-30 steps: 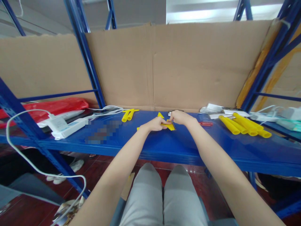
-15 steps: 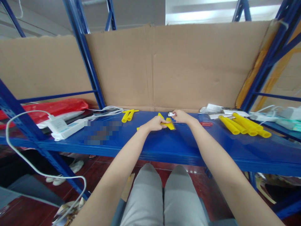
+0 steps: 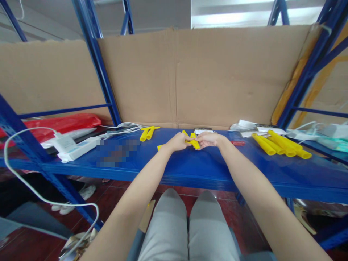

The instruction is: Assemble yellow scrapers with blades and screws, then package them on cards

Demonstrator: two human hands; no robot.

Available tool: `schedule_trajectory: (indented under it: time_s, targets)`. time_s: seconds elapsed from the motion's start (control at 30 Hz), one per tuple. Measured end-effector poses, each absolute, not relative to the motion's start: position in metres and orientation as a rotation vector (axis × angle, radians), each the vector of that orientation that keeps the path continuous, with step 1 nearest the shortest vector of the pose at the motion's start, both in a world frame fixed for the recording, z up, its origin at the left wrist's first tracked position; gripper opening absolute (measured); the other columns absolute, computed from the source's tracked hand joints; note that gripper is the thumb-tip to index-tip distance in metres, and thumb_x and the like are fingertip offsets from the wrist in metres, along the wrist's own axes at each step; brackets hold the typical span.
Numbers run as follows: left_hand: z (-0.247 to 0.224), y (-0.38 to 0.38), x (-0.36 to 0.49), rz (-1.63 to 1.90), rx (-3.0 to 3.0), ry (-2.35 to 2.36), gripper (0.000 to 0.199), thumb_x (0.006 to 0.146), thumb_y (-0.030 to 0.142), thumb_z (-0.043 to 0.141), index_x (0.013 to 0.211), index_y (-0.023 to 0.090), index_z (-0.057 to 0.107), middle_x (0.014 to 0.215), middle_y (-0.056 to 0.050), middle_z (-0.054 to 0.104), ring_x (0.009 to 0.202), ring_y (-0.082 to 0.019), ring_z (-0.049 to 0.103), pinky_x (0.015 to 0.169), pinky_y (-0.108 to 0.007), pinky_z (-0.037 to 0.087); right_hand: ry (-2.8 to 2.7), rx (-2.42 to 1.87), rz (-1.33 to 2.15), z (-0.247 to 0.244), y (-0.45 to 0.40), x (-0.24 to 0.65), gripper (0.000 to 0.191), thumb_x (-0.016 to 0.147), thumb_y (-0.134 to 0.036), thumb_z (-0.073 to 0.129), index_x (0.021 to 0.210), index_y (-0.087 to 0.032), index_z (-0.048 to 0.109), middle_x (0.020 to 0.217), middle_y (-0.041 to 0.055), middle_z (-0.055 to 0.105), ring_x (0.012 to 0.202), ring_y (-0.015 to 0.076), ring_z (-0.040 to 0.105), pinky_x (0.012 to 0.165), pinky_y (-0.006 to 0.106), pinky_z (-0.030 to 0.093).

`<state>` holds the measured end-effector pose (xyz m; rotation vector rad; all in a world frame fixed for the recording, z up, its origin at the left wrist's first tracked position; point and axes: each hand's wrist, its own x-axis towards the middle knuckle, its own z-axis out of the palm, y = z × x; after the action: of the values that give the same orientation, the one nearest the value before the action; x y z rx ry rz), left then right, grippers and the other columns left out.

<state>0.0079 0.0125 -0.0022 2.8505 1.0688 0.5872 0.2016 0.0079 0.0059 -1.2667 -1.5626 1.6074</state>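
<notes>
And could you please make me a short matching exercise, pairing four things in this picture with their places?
Things:
1. Small red item
2. White power strip
3. Yellow piece
4. Cardboard panel

Places:
A. Upright at the back of the blue shelf
B. At the left hand and right hand
C. Just right of the right hand
D. On the shelf's left part

Pairs: 1-C, 2-D, 3-B, 4-A

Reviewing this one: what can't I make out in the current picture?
All in the head view:
Yellow piece at the hands: partly covered by the left hand and the right hand, so its full shape is hidden.
Right hand's grip: too small to tell holding from touching.
Black-and-white item behind the right hand: print too small.
Pixelated patch on the shelf: contents blurred out.
White cable: cut off by the bottom edge.
</notes>
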Motion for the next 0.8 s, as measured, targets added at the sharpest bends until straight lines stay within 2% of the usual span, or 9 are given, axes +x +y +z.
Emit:
schedule_trajectory:
  time_s: [0.1,0.23,0.4,0.57,0.67,0.8]
  targets:
    - [-0.005,0.016,0.008,0.574,2.894,1.107,0.038,0.08,0.017,0.059,0.117,0.015,0.069,0.104,-0.007,0.074,0.085,-0.019,0.066,0.078,-0.025,0.046,-1.555,-1.261,1.617,0.005,0.01,0.2,0.019,0.092,-0.003,0.046,0.099,-0.011,0.062,0.063,0.003,0.068,0.056,0.012,0.065,0.069,0.031,0.06]
    - [-0.01,0.018,0.01,0.538,2.915,1.145,0.045,0.084,0.016,0.055,0.129,0.013,0.059,0.122,-0.012,0.067,0.107,-0.024,0.064,0.089,-0.028,0.046,-1.57,-1.224,1.618,0.002,0.014,0.199,0.017,0.09,-0.004,0.051,0.101,-0.011,0.062,0.062,0.0018,0.067,0.057,0.0122,0.065,0.074,0.035,0.06]
    - [-0.015,0.018,0.012,0.51,2.916,1.16,0.039,0.087,0.019,0.054,0.125,0.016,0.06,0.123,-0.012,0.066,0.113,-0.024,0.061,0.096,-0.031,0.045,-1.552,-1.264,1.583,0.002,0.014,0.199,0.017,0.091,-0.005,0.05,0.1,-0.01,0.063,0.065,0.0043,0.07,0.058,0.0121,0.066,0.075,0.035,0.06]
    - [-0.016,0.013,0.016,0.678,2.828,1.196,0.04,0.086,0.017,0.055,0.126,0.015,0.059,0.123,-0.016,0.064,0.116,-0.028,0.059,0.1,-0.034,0.042,-1.536,-1.24,1.579,0.007,0.009,0.199,0.015,0.091,-0.007,0.051,0.097,-0.011,0.064,0.068,0.0051,0.071,0.06,0.0126,0.067,0.07,0.031,0.06]
    - [-0.014,0.008,0.018,0.782,2.762,1.232,0.044,0.085,0.011,0.053,0.129,0.014,0.058,0.123,-0.016,0.064,0.119,-0.028,0.058,0.102,-0.035,0.04,-1.531,-1.22,1.547,0.012,0.005,0.199,0.011,0.092,-0.013,0.053,0.091,-0.011,0.064,0.067,0.0059,0.07,0.059,0.0129,0.066,0.067,0.029,0.059]
    - [-0.009,0.004,0.019,0.934,2.657,1.241,0.045,0.083,0.004,0.048,0.125,0.016,0.06,0.123,-0.013,0.065,0.121,-0.025,0.056,0.105,-0.034,0.037,-1.502,-1.181,1.492,0.023,-0.001,0.201,0.024,0.096,-0.027,0.05,0.083,-0.012,0.063,0.064,0.0069,0.068,0.058,0.0132,0.065,0.063,0.025,0.056]
